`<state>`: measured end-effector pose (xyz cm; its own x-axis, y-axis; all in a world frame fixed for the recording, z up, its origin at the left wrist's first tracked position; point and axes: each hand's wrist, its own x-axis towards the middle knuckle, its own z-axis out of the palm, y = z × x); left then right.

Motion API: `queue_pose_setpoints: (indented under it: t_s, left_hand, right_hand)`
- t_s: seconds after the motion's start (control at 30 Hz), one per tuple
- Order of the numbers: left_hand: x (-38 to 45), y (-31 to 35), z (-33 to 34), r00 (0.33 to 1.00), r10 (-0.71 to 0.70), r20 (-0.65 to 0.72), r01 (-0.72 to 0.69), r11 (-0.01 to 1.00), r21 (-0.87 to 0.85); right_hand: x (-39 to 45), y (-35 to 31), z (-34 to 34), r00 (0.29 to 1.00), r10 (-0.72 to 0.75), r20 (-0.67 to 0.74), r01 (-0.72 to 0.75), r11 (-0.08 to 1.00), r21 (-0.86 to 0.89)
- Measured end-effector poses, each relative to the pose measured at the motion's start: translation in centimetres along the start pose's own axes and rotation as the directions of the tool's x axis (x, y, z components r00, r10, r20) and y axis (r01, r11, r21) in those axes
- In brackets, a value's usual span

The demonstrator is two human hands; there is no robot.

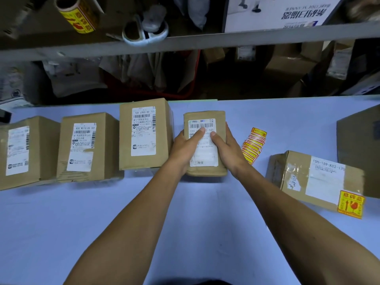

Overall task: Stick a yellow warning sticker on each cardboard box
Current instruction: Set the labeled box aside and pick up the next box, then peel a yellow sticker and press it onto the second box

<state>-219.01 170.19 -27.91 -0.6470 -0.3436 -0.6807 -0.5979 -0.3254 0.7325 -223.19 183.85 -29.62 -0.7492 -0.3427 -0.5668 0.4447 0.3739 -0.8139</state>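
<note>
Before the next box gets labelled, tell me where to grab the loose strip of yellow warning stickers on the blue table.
Pinch the far end of the yellow sticker strip, coming from the right hand's side. It lies flat, fanned, beside the small cardboard box, with bare blue table around that end.

On the blue table (185, 223) there are six cardboard boxes: three in a row at the left (19, 151) (87, 147) (144, 134), one small in the middle (204, 144), two at the right (316, 179) (359, 149). One strip of yellow stickers (254, 146) lies there; one yellow sticker (350, 204) is on a box. One sticker roll (79, 15) is on the shelf. Two hands (186, 148) (226, 149) are visible.
</note>
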Motion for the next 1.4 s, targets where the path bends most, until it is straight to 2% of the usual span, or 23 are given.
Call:
queue_pose_setpoints:
  t_s: [0.23, 0.5, 0.67, 0.9, 1.17, 1.23, 1.3, 1.33, 1.4]
  left_hand:
    - [-4.4, -1.1, -0.2, 0.999, 0.043, 0.008, -0.042, 0.998, -0.052]
    - [-11.1, -4.1, -1.6, 0.998, 0.055, 0.014, -0.053, 0.994, -0.096]
    - [-13.7, -7.7, -2.0, 1.000, 0.014, -0.006, -0.014, 0.999, -0.049]
    - [-15.5, -12.4, -2.2, 0.999, -0.020, -0.037, 0.020, 1.000, 0.019]
    - [-15.7, -12.9, -2.2, 0.997, -0.027, -0.069, 0.031, 0.998, 0.061]
    - [-15.6, -12.8, -2.3, 0.998, -0.001, -0.066, 0.010, 0.992, 0.125]
    - [-15.4, -12.9, -2.3, 0.989, 0.099, -0.105, -0.056, 0.933, 0.355]
    - [-15.3, -12.9, -2.3, 0.978, 0.181, -0.107, -0.105, 0.862, 0.496]
    - [-15.1, -12.7, -2.4, 0.930, 0.366, -0.031, -0.230, 0.647, 0.727]
  right_hand:
    - [-4.5, 0.2, 0.1, 0.999, -0.022, -0.028, 0.022, 1.000, -0.015]
    - [-11.2, 2.2, 1.3, 0.998, -0.059, 0.003, 0.059, 0.998, -0.020]
    - [-15.1, 5.3, 1.8, 1.000, -0.015, 0.012, 0.016, 0.999, -0.036]
    - [-17.9, 8.4, 1.7, 0.999, 0.021, 0.030, -0.016, 0.985, -0.172]
    - [-17.9, 8.7, 1.6, 0.999, -0.019, 0.037, 0.028, 0.966, -0.257]
    - [-17.7, 8.6, 1.3, 0.998, -0.017, 0.052, 0.030, 0.961, -0.274]
    - [-17.4, 8.5, 0.7, 0.999, -0.015, 0.036, 0.024, 0.965, -0.263]
    - [-17.2, 8.4, 0.4, 1.000, -0.017, 0.003, 0.017, 0.967, -0.255]
    - [-16.4, 8.3, -0.5, 0.995, -0.025, -0.094, -0.004, 0.955, -0.298]
